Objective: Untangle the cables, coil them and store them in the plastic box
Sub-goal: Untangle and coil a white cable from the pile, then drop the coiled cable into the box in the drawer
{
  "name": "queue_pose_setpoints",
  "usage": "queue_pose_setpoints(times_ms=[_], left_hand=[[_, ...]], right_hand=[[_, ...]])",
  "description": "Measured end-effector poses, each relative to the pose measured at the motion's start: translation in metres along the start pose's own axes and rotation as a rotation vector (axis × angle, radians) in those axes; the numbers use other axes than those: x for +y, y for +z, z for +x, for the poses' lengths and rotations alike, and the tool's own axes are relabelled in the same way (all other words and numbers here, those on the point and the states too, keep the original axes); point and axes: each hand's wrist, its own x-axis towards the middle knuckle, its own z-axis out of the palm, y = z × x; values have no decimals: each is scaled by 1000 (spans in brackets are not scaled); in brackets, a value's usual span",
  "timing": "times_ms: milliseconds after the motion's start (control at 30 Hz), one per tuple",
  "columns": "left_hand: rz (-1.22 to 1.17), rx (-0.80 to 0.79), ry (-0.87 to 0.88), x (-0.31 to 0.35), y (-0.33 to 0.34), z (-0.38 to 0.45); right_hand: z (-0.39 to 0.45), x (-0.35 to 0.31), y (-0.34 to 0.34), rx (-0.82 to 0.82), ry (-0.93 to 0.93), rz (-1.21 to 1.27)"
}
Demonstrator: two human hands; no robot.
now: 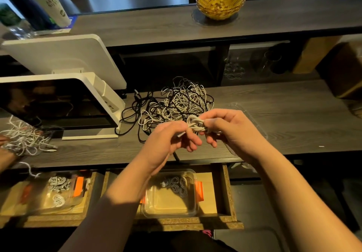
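A small coil of white cable is held above the dark counter between both hands. My right hand grips the coil from the right. My left hand pinches the cable's loose end at the coil's left side. Behind them a tangled heap of black and white cables lies on the counter. A clear plastic box with orange clips sits in the open drawer below, with several coiled cables in its far end. Under my right hand lies what looks like the box's clear lid.
A white screen on a stand stands at the left. Another person's hands work on a second white tangle at the far left. A second clear box with coils sits in the left drawer. A yellow wicker basket stands on the upper shelf.
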Motion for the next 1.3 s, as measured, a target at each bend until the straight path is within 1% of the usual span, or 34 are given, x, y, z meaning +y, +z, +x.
queue_pose_setpoints(times_ms=[100,167,200,267,300,400,467,500,533,567,633,667,700,733,800,833,900,967,1000,1100,1200,1300], left_hand=[[211,-10,-34,0,-6,3],[259,-21,-37,-2,-9,3],[240,-35,-39,-4,-11,2],[98,-90,-59,-8,-16,2],[-6,-131,-68,-10,-19,2],[-319,-277,-78,-19,-25,0],[-458,-328,-89,-27,-28,1],[-482,-306,-98,-30,-31,2],[-453,-246,-111,-33,-35,3],[-365,-165,-126,-35,-40,4],[-90,14,-163,-41,-54,5],[22,63,-186,-45,-61,4],[80,69,-216,-50,-68,3],[93,41,-249,-55,-73,0],[112,-38,-287,-65,-78,-7],[146,-36,-287,-72,-78,-10],[156,42,-306,-86,-78,-12],[116,125,-366,-102,-78,-15],[143,161,-399,-110,-78,-16],[416,239,-473,-134,-75,-19],[475,356,-448,-159,-71,-20],[574,443,-399,-182,-72,-18]], right_hand=[[-1,5,0,35,-4,-62],[-1,8,0,41,-4,-68],[-1,9,0,35,-4,-70],[-1,11,0,-14,18,-18],[0,12,2,-54,40,50],[5,23,11,-148,121,312],[10,33,19,-185,178,485],[11,38,23,-192,200,564],[14,44,27,-190,217,606],[15,49,29,-176,230,594],[17,60,29,-134,250,441],[17,66,29,-121,255,347],[17,73,28,-115,264,275],[17,80,28,-112,281,246],[17,94,30,-108,314,271],[17,102,32,-104,316,265],[20,120,36,-69,301,115],[23,140,40,10,310,-60],[23,149,40,50,328,-117],[22,176,41,95,342,-255],[20,199,43,91,327,-484],[21,210,45,102,335,-613]])
